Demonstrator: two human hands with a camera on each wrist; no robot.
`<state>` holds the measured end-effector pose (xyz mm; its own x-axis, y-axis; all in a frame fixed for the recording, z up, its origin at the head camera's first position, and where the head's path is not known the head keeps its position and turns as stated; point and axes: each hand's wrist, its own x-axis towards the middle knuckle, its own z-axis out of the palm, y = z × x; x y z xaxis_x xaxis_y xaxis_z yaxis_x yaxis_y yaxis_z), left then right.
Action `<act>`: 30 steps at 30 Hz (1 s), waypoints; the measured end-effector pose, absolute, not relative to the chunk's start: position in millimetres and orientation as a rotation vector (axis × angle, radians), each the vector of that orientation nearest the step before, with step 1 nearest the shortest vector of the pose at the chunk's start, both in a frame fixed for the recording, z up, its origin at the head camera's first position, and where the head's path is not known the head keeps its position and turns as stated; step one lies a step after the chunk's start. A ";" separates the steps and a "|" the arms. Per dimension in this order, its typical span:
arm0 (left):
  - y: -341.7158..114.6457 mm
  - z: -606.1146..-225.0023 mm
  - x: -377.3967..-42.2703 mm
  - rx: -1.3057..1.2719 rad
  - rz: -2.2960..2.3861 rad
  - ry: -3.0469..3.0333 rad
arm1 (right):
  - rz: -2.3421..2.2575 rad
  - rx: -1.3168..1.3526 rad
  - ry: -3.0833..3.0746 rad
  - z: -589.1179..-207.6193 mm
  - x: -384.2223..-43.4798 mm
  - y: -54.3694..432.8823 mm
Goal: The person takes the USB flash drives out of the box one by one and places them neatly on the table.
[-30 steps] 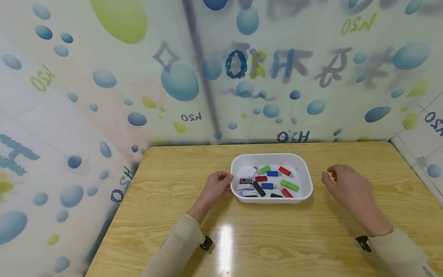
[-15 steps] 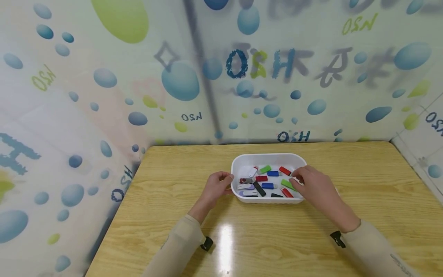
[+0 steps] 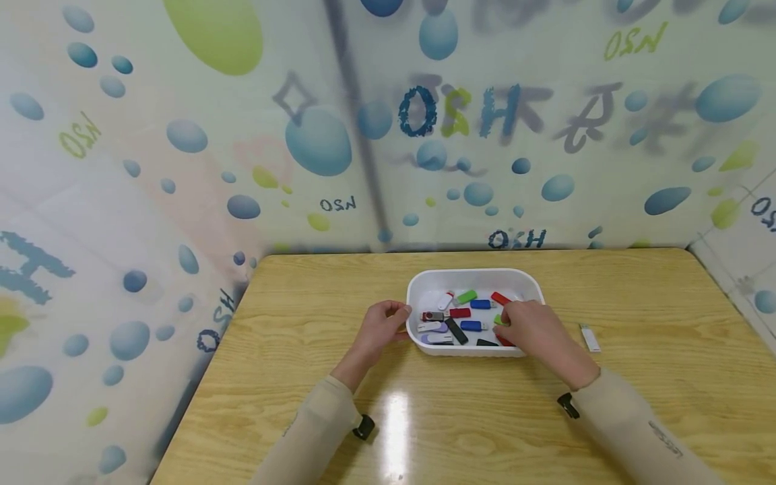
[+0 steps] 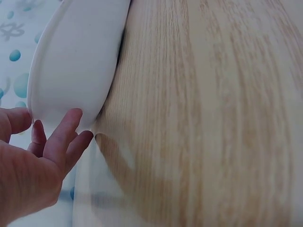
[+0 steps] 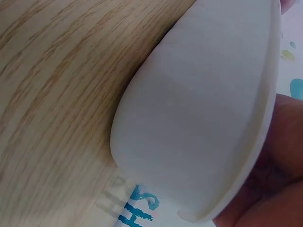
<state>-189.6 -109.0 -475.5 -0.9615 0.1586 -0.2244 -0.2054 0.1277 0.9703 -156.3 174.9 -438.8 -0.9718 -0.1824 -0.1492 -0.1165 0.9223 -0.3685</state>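
A white plastic tub point(image 3: 473, 351) stands on the wooden table with several USB sticks inside. My left hand point(image 3: 382, 329) holds the tub's left end, thumb at the rim and fingers against the outer wall, as the left wrist view shows. My right hand point(image 3: 536, 335) reaches over the right rim, its fingers down among the sticks. Close to the fingertips lie a red USB stick point(image 3: 504, 341), partly covered, and a green one point(image 3: 498, 320). Whether the fingers grip a stick is hidden. Farther left are a blue stick point(image 3: 473, 326) and a black one point(image 3: 457, 331).
On the table point(image 3: 303, 323), right of the tub, lies a white-and-grey USB stick point(image 3: 589, 338). Behind the table hangs a bubble-printed cloth point(image 3: 376, 182). Light glares off the tabletop in front.
My right hand has moved left from the table beside the tub to inside it. The white-and-grey stick it covered now shows. My left hand stays at the tub's end.
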 end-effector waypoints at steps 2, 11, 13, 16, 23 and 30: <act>-108.2 -475.8 -189.9 -0.048 1.912 2.132 | -0.525 -0.229 2.902 -440.0 -156.4 175.3; -107.7 -474.0 -188.4 -0.048 1.934 2.120 | -0.446 -0.218 2.837 -442.6 -161.3 175.3; -107.8 -473.5 -187.9 -0.050 1.932 2.118 | -0.440 -0.220 2.826 -443.1 -162.9 174.8; -107.9 -473.2 -187.6 -0.055 1.922 2.121 | -0.436 -0.215 2.811 -444.0 -165.1 174.1; -108.5 -473.8 -187.9 -0.070 1.904 2.122 | -0.412 -0.186 2.763 -442.4 -167.9 170.7; -108.7 -474.0 -188.7 -0.080 1.891 2.131 | -0.410 -0.204 2.750 -440.5 -167.2 171.7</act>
<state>-188.7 -108.7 -474.0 -0.9564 0.1494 -0.2509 -0.2314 0.1367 0.9632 -167.2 171.7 -440.5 -0.9276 -0.1909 -0.3211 -0.0889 0.9476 -0.3068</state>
